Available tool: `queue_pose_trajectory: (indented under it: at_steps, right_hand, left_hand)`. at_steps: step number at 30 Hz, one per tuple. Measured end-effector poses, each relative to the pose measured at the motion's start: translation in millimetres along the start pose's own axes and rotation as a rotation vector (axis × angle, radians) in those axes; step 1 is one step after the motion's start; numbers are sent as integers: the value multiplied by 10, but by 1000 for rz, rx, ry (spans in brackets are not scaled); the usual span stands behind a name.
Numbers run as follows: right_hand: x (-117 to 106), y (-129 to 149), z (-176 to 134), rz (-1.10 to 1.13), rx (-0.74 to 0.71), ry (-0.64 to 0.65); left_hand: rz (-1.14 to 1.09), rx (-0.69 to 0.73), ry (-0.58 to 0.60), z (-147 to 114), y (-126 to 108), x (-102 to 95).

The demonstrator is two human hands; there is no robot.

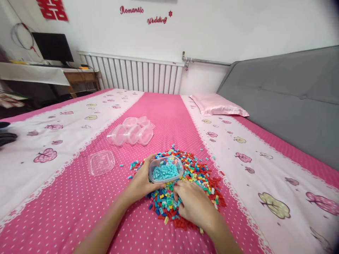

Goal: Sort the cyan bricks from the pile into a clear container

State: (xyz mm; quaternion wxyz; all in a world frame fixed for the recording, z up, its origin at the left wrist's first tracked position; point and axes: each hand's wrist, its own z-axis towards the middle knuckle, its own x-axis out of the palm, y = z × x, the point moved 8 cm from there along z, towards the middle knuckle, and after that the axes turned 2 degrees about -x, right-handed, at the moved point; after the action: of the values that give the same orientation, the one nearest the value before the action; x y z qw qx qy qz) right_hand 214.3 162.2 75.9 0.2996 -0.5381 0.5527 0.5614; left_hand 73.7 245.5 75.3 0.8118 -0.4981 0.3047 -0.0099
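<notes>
My left hand (144,180) grips a clear plastic container (181,173) by its left side, thumb along the near edge. Light-blue toy bricks (166,170) lie inside it. The container is tilted toward me, over a mixed pile of small toy bricks (203,176) in red, yellow, green, white and blue. Just below its right corner is my right hand (193,201), fingers curled down into the pile. Whether a brick is between those fingers is hidden.
A clear lid (101,163) lies flat on the pink bedspread (164,109), left of the pile. Several clear containers (132,131) are grouped beyond it. A pink pillow (218,104) rests by the grey headboard (286,91). Some loose bricks are scattered around the pile.
</notes>
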Motion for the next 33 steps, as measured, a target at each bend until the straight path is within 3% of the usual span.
queue_pose_trajectory:
  at_steps: [10, 22, 28, 33]
  right_hand:
    - [-159, -226, 13, 260, -73, -138]
    - [-142, -489, 82, 551, -105, -124]
    - [-171, -575, 104, 516, -80, -135]
    - [-69, -656, 72, 563, -76, -142]
  left_hand:
    - [-14, 19, 7, -10, -35, 18]
    - [-9, 11, 3, -24, 13, 24]
    - [-81, 4, 18, -6, 69, 53]
    - [-66, 11, 2, -82, 48, 40]
